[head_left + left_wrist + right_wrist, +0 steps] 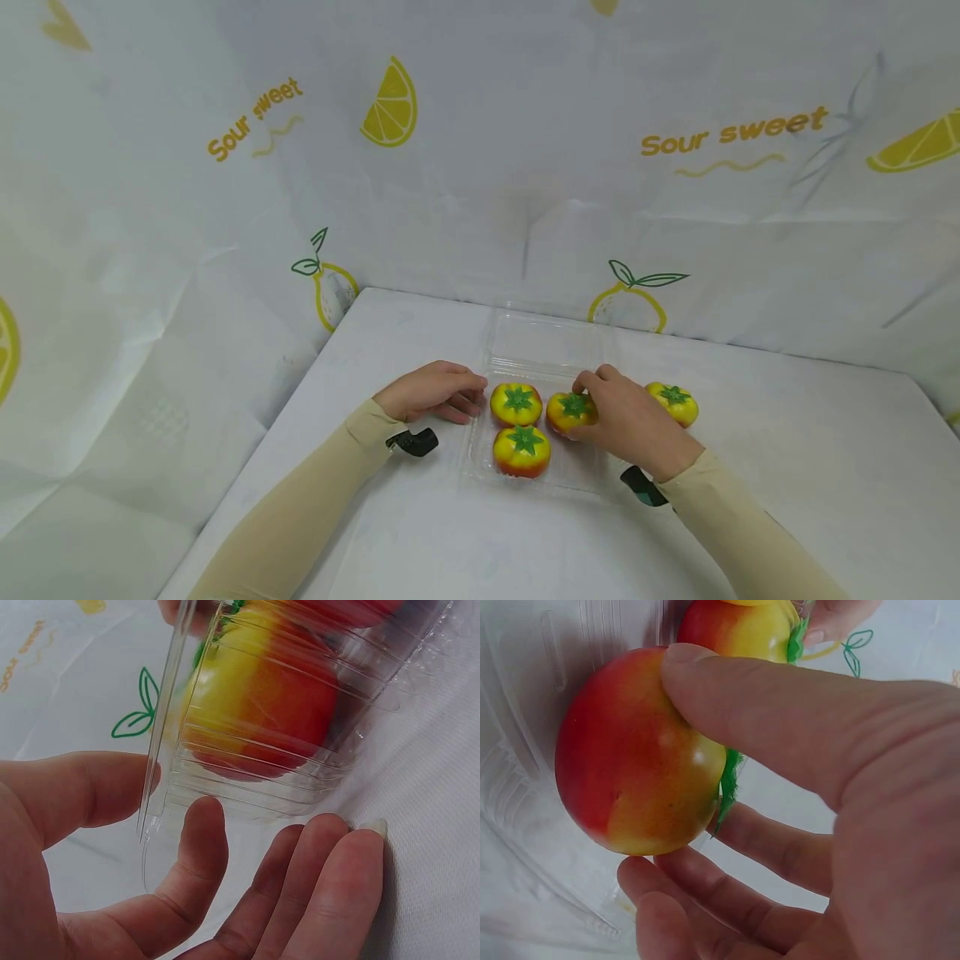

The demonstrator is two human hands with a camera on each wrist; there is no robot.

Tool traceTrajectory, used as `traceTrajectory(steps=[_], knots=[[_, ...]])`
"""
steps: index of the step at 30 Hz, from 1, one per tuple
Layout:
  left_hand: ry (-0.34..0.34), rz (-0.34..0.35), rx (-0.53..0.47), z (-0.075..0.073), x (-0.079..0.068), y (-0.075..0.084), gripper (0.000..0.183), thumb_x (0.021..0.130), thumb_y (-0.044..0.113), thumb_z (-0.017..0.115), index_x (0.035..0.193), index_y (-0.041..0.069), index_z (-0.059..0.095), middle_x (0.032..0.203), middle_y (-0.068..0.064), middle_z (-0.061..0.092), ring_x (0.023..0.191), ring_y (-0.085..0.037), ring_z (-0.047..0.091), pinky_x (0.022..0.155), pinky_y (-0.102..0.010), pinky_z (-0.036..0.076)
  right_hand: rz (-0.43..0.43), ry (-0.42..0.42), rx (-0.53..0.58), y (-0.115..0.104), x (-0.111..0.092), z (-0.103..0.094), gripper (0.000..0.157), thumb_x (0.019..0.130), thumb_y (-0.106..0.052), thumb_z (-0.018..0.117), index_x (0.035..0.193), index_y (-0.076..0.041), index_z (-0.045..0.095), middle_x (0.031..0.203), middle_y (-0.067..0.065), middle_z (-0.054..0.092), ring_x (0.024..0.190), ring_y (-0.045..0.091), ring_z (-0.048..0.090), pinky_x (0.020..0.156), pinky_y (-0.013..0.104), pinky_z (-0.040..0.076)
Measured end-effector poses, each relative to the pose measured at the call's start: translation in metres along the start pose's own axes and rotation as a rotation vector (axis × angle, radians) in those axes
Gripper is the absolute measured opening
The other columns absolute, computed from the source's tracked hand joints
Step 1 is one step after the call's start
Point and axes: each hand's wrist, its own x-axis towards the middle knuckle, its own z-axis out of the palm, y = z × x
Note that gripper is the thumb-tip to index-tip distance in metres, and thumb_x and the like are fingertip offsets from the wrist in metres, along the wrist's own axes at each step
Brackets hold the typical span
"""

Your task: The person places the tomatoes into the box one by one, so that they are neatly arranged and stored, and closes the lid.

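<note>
A clear plastic clamshell box [480,454] stands with its lid [547,337] folded back. Two toy tomatoes, yellow and red with green leafy tops, sit on its left side: a back tomato [516,405] and a front tomato [522,452]. My right hand [633,421] grips a third tomato [641,757] over the box's right half, thumb on one side and fingers on the other. At the left rim, my left hand [442,392] pinches the box's edge between thumb and finger, while its other fingers [337,881] lie beside the wall near the table.
One more tomato [675,403] lies on the white table [420,533] to the right of the box, partly behind my right hand. A white sheet [480,167] printed with lemons and lettering hangs behind the table and along its left.
</note>
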Motion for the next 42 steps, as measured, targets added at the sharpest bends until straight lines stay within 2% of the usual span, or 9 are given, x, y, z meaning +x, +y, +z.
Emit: traceTrajectory(steps=[7,12,15,19,28,32,37,42], knots=[[-0.007,0.002,0.006,0.002,0.002,0.001,0.038,0.104,0.038,0.07,0.116,0.002,0.074,0.111,-0.011,0.075,0.097,-0.02,0.075,0.088,-0.035,0.069,0.022,-0.018,0.011,0.005,-0.005,-0.004,0.059,0.086,-0.039,0.093,0.131,-0.011,0.068,0.127,0.013,0.066,0.105,0.026,0.067,0.095,0.052,0.066],[-0.004,-0.004,0.009,0.002,0.004,-0.001,0.039,0.104,0.039,0.07,0.116,0.002,0.074,0.112,-0.012,0.075,0.097,-0.02,0.076,0.088,-0.034,0.069,0.009,-0.012,0.069,0.012,-0.012,-0.012,0.063,0.086,-0.044,0.092,0.133,-0.011,0.067,0.132,0.013,0.065,0.116,0.032,0.067,0.093,0.051,0.066],[-0.002,-0.006,0.007,0.001,0.004,-0.002,0.04,0.104,0.039,0.07,0.118,0.001,0.074,0.113,-0.012,0.075,0.097,-0.02,0.076,0.088,-0.034,0.069,-0.02,0.041,0.096,0.021,-0.018,-0.02,0.061,0.088,-0.045,0.09,0.133,-0.011,0.068,0.131,0.013,0.067,0.118,0.033,0.066,0.091,0.05,0.065],[0.002,-0.005,0.012,0.001,0.004,-0.002,0.041,0.104,0.04,0.07,0.119,0.001,0.074,0.116,-0.013,0.075,0.098,-0.02,0.076,0.088,-0.034,0.069,-0.058,0.136,0.108,0.037,-0.026,-0.031,0.054,0.093,-0.041,0.086,0.132,-0.01,0.068,0.126,0.012,0.069,0.113,0.031,0.067,0.092,0.051,0.063],[0.008,-0.015,0.011,0.002,0.001,-0.002,0.041,0.105,0.04,0.07,0.119,0.002,0.074,0.116,-0.012,0.075,0.1,-0.02,0.075,0.089,-0.034,0.068,-0.038,0.265,0.147,0.084,-0.041,-0.045,0.058,0.099,-0.046,0.079,0.142,-0.012,0.065,0.138,0.015,0.068,0.121,0.037,0.065,0.099,0.059,0.059],[0.004,-0.015,0.006,0.003,0.001,-0.002,0.041,0.105,0.04,0.069,0.121,0.001,0.073,0.117,-0.013,0.075,0.099,-0.02,0.075,0.089,-0.033,0.068,-0.001,0.233,0.181,0.104,-0.042,-0.044,0.064,0.099,-0.053,0.076,0.148,-0.015,0.061,0.146,0.016,0.063,0.125,0.043,0.064,0.102,0.064,0.057],[0.002,-0.017,0.001,0.004,0.001,-0.002,0.041,0.105,0.038,0.069,0.121,0.001,0.073,0.117,-0.012,0.075,0.099,-0.02,0.075,0.089,-0.033,0.068,0.046,0.15,0.199,0.123,-0.038,-0.041,0.077,0.097,-0.063,0.074,0.155,-0.017,0.055,0.154,0.019,0.058,0.131,0.049,0.059,0.105,0.069,0.053],[0.004,-0.018,-0.001,0.004,0.0,-0.002,0.041,0.105,0.038,0.069,0.122,0.001,0.073,0.117,-0.013,0.075,0.099,-0.021,0.075,0.09,-0.034,0.068,0.089,0.054,0.227,0.141,-0.032,-0.036,0.081,0.096,-0.065,0.074,0.158,-0.018,0.051,0.158,0.019,0.055,0.136,0.05,0.056,0.105,0.07,0.052]])
